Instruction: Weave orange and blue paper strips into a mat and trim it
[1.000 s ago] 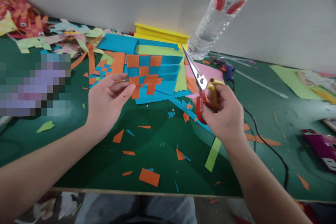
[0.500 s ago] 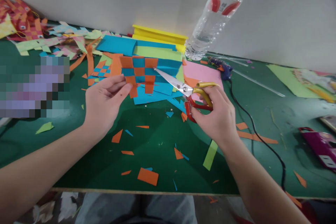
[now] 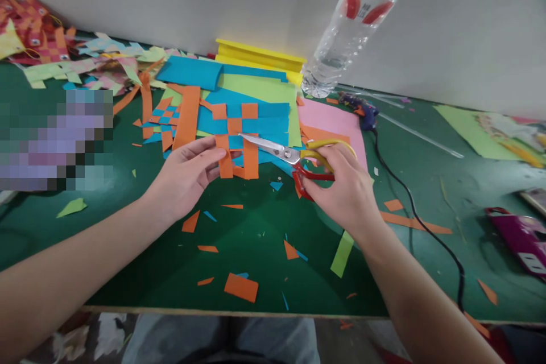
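Between the thumb and fingers of my left hand (image 3: 183, 176) is a woven paper piece (image 3: 234, 125) in an orange and blue checker pattern. Loose orange strips hang from its lower edge and blue strips stick out to its right. My right hand (image 3: 345, 185) grips the scissors (image 3: 275, 149) by their yellow and red handles. The blades look shut or nearly so, and their tip lies against the middle of the weave, just above the right orange strip. Whether the tip goes between strips, I cannot tell. Behind the weave lie an orange strip (image 3: 186, 116) and a light green sheet (image 3: 268, 89).
A water bottle (image 3: 336, 40) stands at the back beside folded yellow paper (image 3: 258, 60). Right of the scissors are a glue gun (image 3: 360, 111) with its black cord and a purple case (image 3: 518, 239). Paper scraps (image 3: 241, 286) dot the green table (image 3: 149, 273).
My left hand has moved right with the woven piece, which now sits lower and flatter. The scissors have shifted left and down, their tip now further into the weave's middle.
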Demonstrator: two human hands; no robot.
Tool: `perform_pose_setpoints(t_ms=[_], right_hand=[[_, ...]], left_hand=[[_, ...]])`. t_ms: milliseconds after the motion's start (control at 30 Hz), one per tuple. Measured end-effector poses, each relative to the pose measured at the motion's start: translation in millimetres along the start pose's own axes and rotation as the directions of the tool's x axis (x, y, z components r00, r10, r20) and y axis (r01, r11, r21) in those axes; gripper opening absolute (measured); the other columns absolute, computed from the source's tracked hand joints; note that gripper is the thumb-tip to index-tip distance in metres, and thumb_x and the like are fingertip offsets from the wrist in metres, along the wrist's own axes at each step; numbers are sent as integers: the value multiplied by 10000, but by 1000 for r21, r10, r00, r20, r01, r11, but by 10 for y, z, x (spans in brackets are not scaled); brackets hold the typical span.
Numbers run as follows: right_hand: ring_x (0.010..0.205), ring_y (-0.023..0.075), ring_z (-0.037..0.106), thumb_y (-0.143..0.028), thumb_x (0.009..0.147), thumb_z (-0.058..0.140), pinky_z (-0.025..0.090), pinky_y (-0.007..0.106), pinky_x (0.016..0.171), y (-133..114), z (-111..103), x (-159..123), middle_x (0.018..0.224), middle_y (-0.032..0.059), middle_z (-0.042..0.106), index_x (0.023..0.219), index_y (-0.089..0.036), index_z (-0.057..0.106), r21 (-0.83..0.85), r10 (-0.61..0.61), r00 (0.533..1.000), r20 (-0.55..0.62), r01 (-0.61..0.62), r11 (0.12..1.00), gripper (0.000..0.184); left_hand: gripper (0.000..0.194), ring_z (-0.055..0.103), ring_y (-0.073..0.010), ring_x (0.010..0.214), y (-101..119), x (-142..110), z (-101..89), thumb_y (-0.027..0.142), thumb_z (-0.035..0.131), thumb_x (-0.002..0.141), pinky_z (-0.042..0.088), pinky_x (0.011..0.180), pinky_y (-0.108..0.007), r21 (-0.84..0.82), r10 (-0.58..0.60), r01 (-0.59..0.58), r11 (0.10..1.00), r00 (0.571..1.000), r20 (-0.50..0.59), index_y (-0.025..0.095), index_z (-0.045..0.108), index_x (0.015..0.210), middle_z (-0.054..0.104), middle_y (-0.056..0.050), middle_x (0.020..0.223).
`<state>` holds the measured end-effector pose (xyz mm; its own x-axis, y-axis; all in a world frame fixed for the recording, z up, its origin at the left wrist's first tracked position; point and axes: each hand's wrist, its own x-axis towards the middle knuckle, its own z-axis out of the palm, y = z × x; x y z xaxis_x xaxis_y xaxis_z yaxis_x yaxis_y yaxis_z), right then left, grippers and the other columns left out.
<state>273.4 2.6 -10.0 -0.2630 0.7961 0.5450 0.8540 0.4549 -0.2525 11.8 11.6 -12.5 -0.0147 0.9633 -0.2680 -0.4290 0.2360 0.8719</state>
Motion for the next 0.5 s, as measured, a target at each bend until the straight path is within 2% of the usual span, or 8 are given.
perform_pose_setpoints(t_ms=[167, 300, 500], right_hand=[[872, 240, 666, -210, 784, 639, 553, 382, 710, 2, 2, 1, 1013, 71, 678, 1020, -230, 585, -6, -28, 1000, 6, 28, 1000, 244], [903, 255, 661, -229, 808, 635, 555, 390, 708, 5, 6, -7, 996, 85, 679, 1033, -215, 591, -17, -61, 998, 15, 62, 998, 229], [894, 263, 651, -255, 823, 651, 560, 397, 677, 21, 7, -18, 970, 98, 677, 1083, -192, 609, -18, -78, 996, 44, 79, 997, 271]], left_hand=[[132, 720, -158, 785, -17, -6, -26, 181, 794, 745, 592, 675, -235, -21, -73, 76, 997, 988, 134, 191, 732, 861, 747, -7, 857], [89, 737, -196, 843, -21, -7, -35, 148, 742, 780, 621, 741, -292, -65, -107, 121, 991, 977, 183, 200, 712, 846, 755, -19, 900], [125, 725, -206, 973, -6, -41, -28, 140, 718, 818, 620, 839, -298, -76, -114, 136, 988, 963, 245, 203, 716, 926, 753, -43, 1043]])
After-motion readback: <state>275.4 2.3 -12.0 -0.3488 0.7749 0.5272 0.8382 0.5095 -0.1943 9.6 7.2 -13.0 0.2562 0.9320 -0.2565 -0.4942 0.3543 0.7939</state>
